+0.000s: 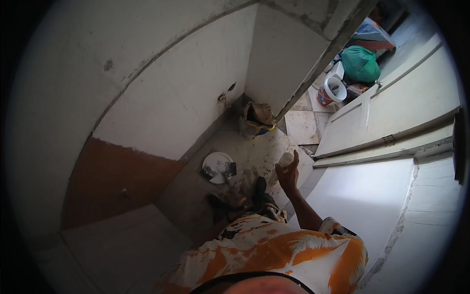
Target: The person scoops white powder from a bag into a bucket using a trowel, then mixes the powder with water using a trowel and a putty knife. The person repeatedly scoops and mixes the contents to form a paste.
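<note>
My right hand [289, 177] is raised at the right of my body, its fingers wrapped round a small whitish cup [286, 159]. Low in front of my shirt, dim and partly hidden, is my left hand [238, 204]; its fingers do not show well enough to tell what they do. Beyond it on the floor sits a round white lid or tub [214, 158] with grey paste on it. A dark, flat-bladed tool that looks like a putty knife [228, 170] lies across its right side.
An opened brown paper sack [262, 113] stands in the corner by the door frame. At the right is a white door [391, 105]. Through the doorway are a white and red bucket [333, 90] and a green bag [361, 63]. Walls [186, 93] close in on the left.
</note>
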### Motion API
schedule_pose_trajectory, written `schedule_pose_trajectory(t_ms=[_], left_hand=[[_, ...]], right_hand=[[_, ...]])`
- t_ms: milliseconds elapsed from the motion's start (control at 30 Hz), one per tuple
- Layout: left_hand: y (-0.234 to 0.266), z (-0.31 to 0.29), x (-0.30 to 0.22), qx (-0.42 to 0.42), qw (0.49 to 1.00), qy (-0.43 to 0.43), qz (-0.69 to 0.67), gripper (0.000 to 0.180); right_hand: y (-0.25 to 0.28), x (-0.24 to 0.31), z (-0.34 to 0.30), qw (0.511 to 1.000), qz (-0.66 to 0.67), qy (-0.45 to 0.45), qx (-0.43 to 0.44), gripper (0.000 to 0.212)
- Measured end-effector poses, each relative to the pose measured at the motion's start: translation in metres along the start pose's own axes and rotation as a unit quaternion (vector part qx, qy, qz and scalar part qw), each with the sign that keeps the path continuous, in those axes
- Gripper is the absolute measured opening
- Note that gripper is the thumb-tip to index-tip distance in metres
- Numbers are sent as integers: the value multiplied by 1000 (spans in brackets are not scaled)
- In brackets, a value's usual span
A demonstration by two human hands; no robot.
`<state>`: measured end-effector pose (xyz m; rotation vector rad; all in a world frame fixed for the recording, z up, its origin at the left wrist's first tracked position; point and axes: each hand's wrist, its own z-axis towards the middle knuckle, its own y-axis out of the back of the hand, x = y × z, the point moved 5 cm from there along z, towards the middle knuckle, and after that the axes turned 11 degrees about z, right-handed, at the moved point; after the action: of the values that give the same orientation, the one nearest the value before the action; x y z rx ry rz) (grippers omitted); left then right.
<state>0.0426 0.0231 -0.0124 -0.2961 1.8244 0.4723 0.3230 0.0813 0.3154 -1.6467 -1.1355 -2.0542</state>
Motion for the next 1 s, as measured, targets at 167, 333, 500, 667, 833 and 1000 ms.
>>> schedule_pose_trajectory(t_ms=[167,333,500,667,833,1000], left_hand=[[-30,-74,-23,40,985,166,38,48],[-60,-93,-37,143,976,154,-52,36],[-63,-73,-32,184,929,309,82,29],[-63,-61,10,173,903,375,116,36],[37,-42,-96,360,905,224,30,35],[39,-51,-76,416,885,209,28,37]], right_hand=[[-40,15,-55,999,14,28,10,92],[-60,3,-51,998,-47,14,27,89],[-80,-55,-19,997,-21,-8,77,89],[-89,-80,13,997,1,-9,78,87],[-109,-117,39,994,43,-26,94,87],[-132,-147,58,993,44,15,110,84]])
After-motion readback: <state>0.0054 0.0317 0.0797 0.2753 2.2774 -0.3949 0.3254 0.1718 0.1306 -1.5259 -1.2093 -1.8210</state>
